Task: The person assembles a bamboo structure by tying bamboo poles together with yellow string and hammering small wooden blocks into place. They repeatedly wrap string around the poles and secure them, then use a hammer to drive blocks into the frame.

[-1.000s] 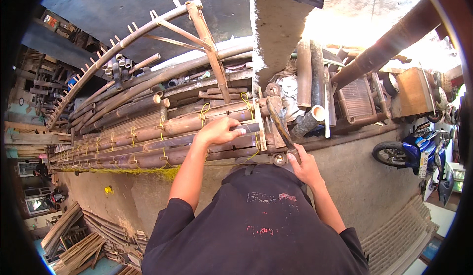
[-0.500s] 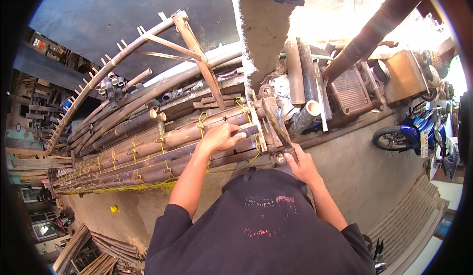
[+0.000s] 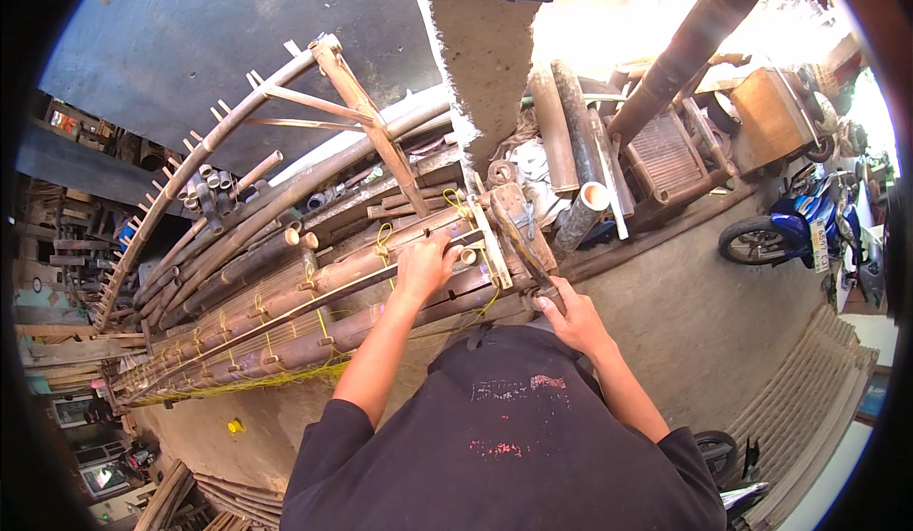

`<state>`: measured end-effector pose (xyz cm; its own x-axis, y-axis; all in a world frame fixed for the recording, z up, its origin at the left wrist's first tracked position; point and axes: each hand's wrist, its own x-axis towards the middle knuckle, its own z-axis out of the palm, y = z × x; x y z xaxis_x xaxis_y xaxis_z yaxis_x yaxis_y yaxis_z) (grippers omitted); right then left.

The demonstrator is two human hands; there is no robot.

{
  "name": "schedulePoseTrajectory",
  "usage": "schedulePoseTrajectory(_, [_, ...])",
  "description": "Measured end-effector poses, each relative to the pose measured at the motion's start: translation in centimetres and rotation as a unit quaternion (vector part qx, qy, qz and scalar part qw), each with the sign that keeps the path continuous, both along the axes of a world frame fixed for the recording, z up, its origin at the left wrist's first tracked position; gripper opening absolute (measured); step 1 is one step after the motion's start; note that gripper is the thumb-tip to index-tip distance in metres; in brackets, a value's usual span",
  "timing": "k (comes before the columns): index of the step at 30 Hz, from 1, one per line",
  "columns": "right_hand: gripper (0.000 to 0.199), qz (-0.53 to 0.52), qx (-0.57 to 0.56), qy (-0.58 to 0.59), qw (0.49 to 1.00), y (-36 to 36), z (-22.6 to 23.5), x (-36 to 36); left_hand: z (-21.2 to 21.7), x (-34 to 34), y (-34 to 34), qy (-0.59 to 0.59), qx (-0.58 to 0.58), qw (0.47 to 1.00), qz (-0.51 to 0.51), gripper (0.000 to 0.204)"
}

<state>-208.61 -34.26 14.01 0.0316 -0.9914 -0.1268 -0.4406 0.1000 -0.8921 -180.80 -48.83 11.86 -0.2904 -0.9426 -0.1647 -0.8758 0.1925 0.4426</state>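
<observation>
My left hand (image 3: 425, 267) is closed around a long dark bamboo strip (image 3: 366, 287). One end of the strip is just right of my fist; the rest slants down to the far left over a long bamboo frame (image 3: 328, 346) tied with yellow cord. My right hand (image 3: 577, 320) grips the near end of a long, flat, dark tool resembling a machete (image 3: 523, 246). Its blade points away from me, over a wooden block (image 3: 534, 231) at the frame's right end. The fingers wrapped underneath are partly hidden.
Bamboo poles (image 3: 242, 265) are piled behind the frame, below a curved pegged pole (image 3: 195, 155). A concrete pillar (image 3: 485, 65) stands ahead. A thick slanted post (image 3: 689, 56) and a blue motorbike (image 3: 804, 231) are at right. Corrugated sheets (image 3: 808, 417) lie lower right.
My left hand has shifted slightly, and the strip now slants above the gap between the frame's poles. The right hand still grips the tool. The whole view has moved a little.
</observation>
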Motion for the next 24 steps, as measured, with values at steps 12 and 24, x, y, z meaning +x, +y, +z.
schedulePoseTrajectory(12, [0.054, -0.018, 0.069, 0.013, 0.997, 1.1, 0.0, 1.0, 0.8, -2.6, -0.3, 0.127, -0.234, 0.963, -0.050, 0.036])
schedulePoseTrajectory(24, [0.048, -0.017, 0.038, 0.166, 0.985, 5.8, -1.2, -3.5, -1.6, -1.4, -1.2, -0.010, -0.211, 0.922, -0.326, 0.041])
